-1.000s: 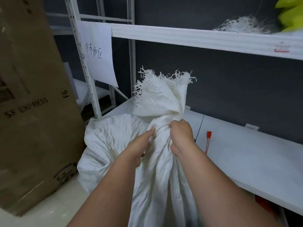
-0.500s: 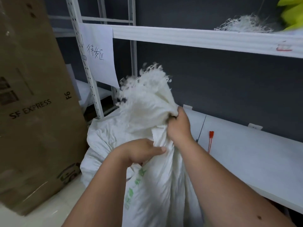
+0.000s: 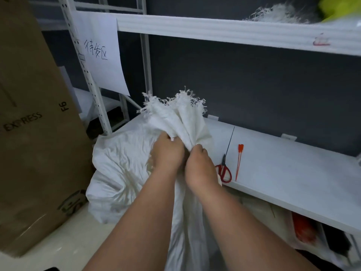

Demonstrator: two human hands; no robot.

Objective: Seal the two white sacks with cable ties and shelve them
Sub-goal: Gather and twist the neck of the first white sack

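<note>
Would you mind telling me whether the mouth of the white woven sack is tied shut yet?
Not yet. Left hand and right hand grip the white woven sack bunched; the orange cable tie lies on the shelf.

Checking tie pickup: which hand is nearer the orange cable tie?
Right. The right hand grips the sack neck just left of the orange cable tie on the shelf; the left hand is farther left.

A crumpled white sack, its frayed mouth bunched upright, beside an orange cable tie lying on the shelf.
</note>
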